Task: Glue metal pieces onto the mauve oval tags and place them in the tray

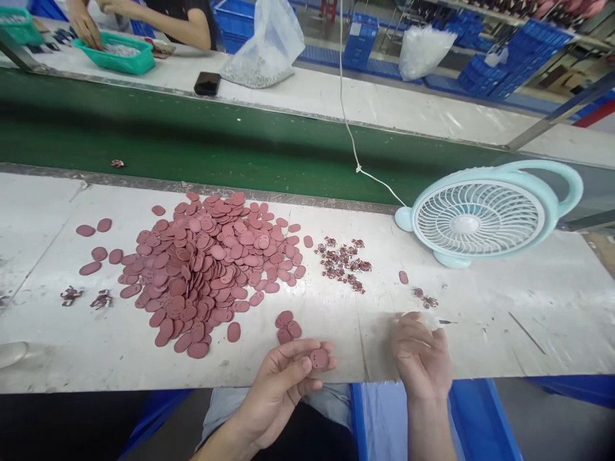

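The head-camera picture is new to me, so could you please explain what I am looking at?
The camera sits on a person's head and looks down at their own two bare hands. The left hand holds a dark-red oval disc at its fingertips; the right hand is loosely curled at the white table edge, and whether it holds anything cannot be told. On the table lie a large pile of the same discs, a patch of small dark-red scraps and a pale-blue fan. Behind runs a green conveyor belt; beyond it, another person's hand reaches into a green tray.
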Tool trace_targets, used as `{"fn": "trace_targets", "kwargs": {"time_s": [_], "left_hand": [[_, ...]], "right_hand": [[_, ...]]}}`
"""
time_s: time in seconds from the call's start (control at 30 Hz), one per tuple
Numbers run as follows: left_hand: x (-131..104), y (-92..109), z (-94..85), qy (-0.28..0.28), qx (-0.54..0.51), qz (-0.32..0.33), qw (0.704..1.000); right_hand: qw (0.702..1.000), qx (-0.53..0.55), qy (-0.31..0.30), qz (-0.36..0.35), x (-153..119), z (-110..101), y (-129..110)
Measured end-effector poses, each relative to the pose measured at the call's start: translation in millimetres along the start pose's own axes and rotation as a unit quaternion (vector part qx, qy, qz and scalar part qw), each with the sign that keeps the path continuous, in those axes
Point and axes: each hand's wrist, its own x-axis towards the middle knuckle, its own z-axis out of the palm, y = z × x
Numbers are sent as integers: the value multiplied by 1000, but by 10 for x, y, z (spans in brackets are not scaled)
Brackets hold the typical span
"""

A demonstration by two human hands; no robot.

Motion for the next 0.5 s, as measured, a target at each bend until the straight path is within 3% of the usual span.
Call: {"fn": "trace_targets", "kwargs": {"time_s": [0.03,0.07,0.1,0.13,0.2,0.23,0.27,0.4,0.5], "left_hand": [[0,14,-1,8,-1,-1,1000],[-3,30,1,18,-1,1,1000],[-9,47,6,28,-1,4,1000],[-18,65,13,38,-2,7,999],[-41,94,31,52,-2,12,999],[-52,104,41,56,-2,14,998],[-62,111,50,58,-2,15,998],[-86,123,66,61,-4,21,998],[-94,132,41,63,0,22,998]], "right_hand": [[1000,-18,-9,-14,-20,13,64],[994,-100,-7,-49,-42,37,161],[965,-240,2,-101,-55,69,275],[897,-412,17,-162,-50,101,394],[663,-701,47,-258,47,152,594],[559,-779,52,-278,140,167,661],[498,-818,48,-283,257,174,704],[314,-915,7,-253,722,128,714],[210,-952,-12,-220,798,22,709]]}}
